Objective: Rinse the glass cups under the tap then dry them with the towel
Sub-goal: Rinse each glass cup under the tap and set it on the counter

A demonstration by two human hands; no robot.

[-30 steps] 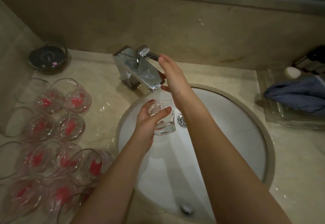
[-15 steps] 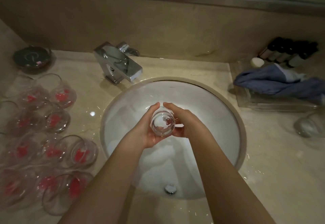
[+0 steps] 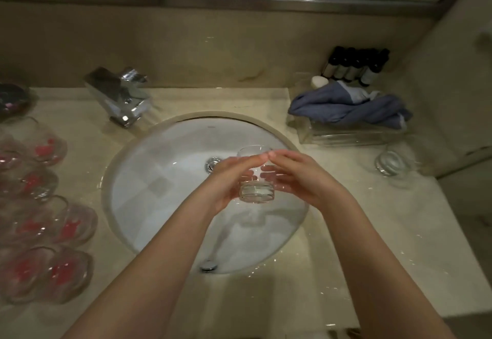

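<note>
1. Hands: left hand and right hand cup the glass cup between them, fingers curled round its sides, above the sink.
2. Judged step: carry cup to towel, beyond the right hand. Support the heavy base; wet glass slips.
3. Clearance: a single glass stands just right; more cups crowd the counter left.
</note>
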